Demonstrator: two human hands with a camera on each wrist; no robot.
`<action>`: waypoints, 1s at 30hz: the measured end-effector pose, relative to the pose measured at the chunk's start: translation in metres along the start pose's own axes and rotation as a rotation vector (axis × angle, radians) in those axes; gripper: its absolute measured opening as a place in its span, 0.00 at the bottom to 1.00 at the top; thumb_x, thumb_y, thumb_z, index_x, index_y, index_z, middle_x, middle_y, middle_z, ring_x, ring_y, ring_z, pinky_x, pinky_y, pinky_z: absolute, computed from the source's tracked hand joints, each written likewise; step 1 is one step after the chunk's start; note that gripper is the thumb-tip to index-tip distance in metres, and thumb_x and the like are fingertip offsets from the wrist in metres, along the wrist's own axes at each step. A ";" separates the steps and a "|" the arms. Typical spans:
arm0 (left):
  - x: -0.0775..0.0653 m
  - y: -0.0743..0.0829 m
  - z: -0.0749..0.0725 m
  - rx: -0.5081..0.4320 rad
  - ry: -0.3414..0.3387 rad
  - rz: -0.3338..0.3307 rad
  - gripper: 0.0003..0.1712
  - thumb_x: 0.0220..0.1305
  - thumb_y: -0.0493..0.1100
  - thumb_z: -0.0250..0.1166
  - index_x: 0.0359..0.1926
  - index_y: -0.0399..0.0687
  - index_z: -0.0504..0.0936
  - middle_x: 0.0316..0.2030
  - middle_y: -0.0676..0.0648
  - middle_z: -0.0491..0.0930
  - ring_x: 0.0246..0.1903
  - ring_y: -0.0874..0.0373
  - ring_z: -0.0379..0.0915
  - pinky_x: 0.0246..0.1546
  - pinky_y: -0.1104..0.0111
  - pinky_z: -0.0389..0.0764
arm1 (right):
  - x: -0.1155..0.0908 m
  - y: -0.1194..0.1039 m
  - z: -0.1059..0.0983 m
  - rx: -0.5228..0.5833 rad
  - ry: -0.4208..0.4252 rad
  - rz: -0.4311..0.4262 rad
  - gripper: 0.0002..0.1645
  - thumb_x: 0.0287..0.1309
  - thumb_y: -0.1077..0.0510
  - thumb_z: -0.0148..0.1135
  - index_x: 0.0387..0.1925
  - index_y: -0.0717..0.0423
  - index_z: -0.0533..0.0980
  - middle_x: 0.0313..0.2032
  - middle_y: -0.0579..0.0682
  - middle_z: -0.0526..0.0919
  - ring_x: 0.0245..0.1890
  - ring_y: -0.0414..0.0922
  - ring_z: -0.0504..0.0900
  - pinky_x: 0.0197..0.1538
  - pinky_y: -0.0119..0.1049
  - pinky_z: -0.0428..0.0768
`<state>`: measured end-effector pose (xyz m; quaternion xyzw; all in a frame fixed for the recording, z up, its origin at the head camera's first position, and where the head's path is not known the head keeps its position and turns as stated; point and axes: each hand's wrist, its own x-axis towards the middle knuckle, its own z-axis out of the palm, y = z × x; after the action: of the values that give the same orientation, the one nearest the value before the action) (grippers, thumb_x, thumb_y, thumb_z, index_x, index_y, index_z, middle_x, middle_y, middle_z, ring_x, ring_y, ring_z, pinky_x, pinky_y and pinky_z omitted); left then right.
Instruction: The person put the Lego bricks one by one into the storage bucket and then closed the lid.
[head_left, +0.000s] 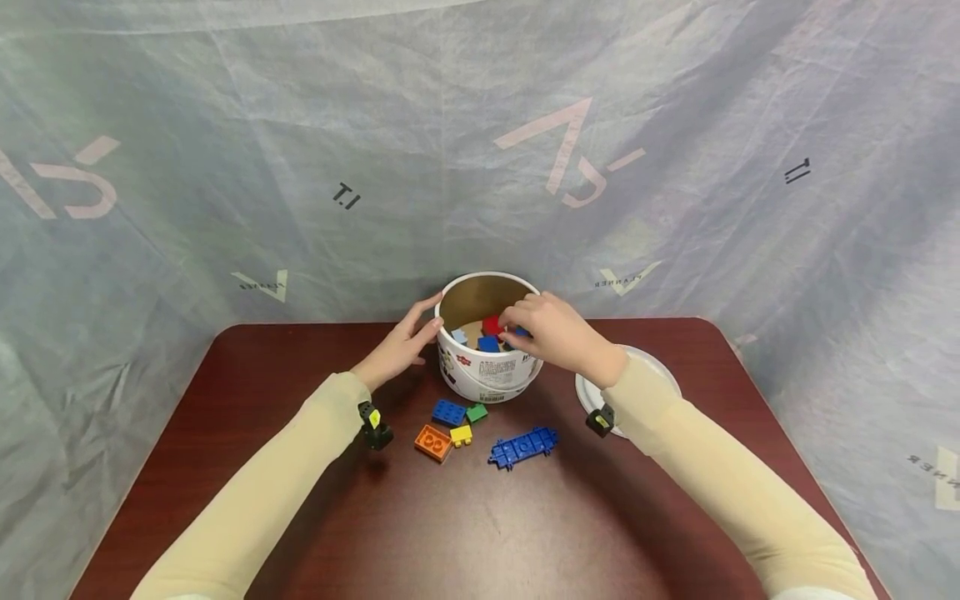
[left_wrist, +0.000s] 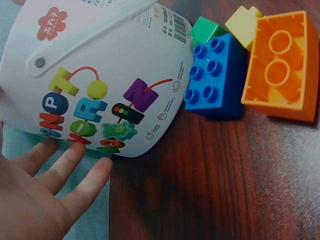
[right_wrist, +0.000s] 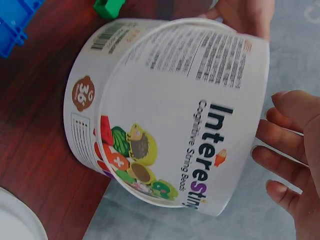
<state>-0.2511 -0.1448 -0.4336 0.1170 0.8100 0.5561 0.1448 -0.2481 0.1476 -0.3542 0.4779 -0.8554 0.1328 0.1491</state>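
Observation:
A white bucket (head_left: 487, 379) with printed pictures stands at the back of the table, holding several bricks, among them a red brick (head_left: 491, 325) and a blue brick (head_left: 488, 343). My left hand (head_left: 408, 342) touches the bucket's left side near the rim; its fingers are spread and mostly straight in the left wrist view. Over the right rim, my right hand (head_left: 558, 331) reaches in with bent fingers close above the bricks. In the right wrist view its fingertips (right_wrist: 272, 147) are right at the rim. I cannot tell whether they hold a brick.
In front of the bucket lie a six-stud blue brick (head_left: 448, 412), a green brick (head_left: 476, 412), a yellow brick (head_left: 461, 435) and an upturned orange brick (head_left: 433, 443). A flat blue base piece (head_left: 523, 447) is nearby. The white lid (head_left: 663, 365) lies beneath the right forearm.

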 end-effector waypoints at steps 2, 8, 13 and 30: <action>0.000 0.000 -0.001 0.001 -0.001 0.006 0.37 0.79 0.67 0.50 0.82 0.82 0.48 0.80 0.42 0.53 0.72 0.40 0.65 0.61 0.38 0.76 | -0.002 -0.004 -0.002 -0.006 0.009 -0.012 0.06 0.62 0.58 0.75 0.39 0.55 0.86 0.34 0.48 0.87 0.33 0.46 0.81 0.40 0.44 0.78; 0.001 0.001 -0.002 0.005 -0.002 0.014 0.37 0.79 0.67 0.50 0.82 0.81 0.48 0.80 0.42 0.54 0.72 0.37 0.64 0.61 0.38 0.75 | -0.012 -0.013 -0.003 -0.007 0.037 -0.030 0.08 0.61 0.57 0.76 0.39 0.55 0.86 0.33 0.48 0.86 0.33 0.46 0.80 0.41 0.45 0.78; 0.002 -0.002 -0.002 0.017 -0.002 0.012 0.37 0.79 0.67 0.50 0.82 0.82 0.48 0.80 0.41 0.55 0.72 0.37 0.65 0.60 0.38 0.76 | -0.019 -0.018 -0.001 0.015 0.046 -0.049 0.08 0.61 0.57 0.76 0.40 0.54 0.86 0.34 0.48 0.86 0.34 0.46 0.80 0.41 0.44 0.79; -0.001 -0.001 0.000 0.014 0.003 0.019 0.37 0.79 0.67 0.49 0.82 0.82 0.47 0.81 0.42 0.53 0.72 0.38 0.65 0.60 0.38 0.76 | -0.037 -0.034 -0.003 -0.001 0.142 -0.126 0.14 0.53 0.58 0.80 0.41 0.55 0.85 0.36 0.47 0.86 0.36 0.46 0.82 0.42 0.44 0.81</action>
<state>-0.2505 -0.1455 -0.4344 0.1248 0.8129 0.5520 0.1376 -0.2004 0.1602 -0.3628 0.5199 -0.8111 0.1564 0.2176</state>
